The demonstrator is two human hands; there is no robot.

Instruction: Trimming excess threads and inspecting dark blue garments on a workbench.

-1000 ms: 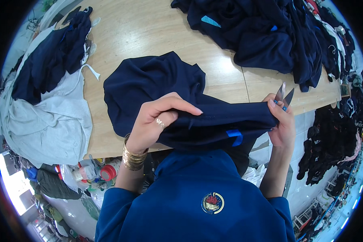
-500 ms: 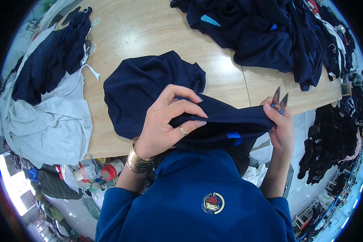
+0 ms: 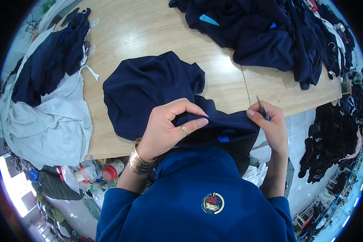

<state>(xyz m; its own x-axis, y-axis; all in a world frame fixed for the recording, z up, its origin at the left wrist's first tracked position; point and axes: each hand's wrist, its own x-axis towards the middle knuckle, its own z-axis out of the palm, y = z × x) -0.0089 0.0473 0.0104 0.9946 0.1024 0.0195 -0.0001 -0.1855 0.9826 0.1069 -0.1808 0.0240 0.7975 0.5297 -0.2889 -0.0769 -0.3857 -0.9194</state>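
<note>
Now navy garment [image 3: 149, 88] between left hand [image 3: 165, 129] and right hand [image 3: 272, 127]

Left hand [image 3: 167, 127] pinched in a grip; right hand [image 3: 270, 125] fisted.

Bare worktop [image 3: 149, 36] lies open beyond the navy garment [image 3: 149, 88] under the hands, a broad lane running up the middle toward the far edge. A heap of dark clothes [image 3: 266, 32] blocks the far right, and a grey and navy pile [image 3: 48, 101] crowds the left edge. A narrow strip of wood on the right near the edge [image 3: 294, 90] stays passable.
</note>
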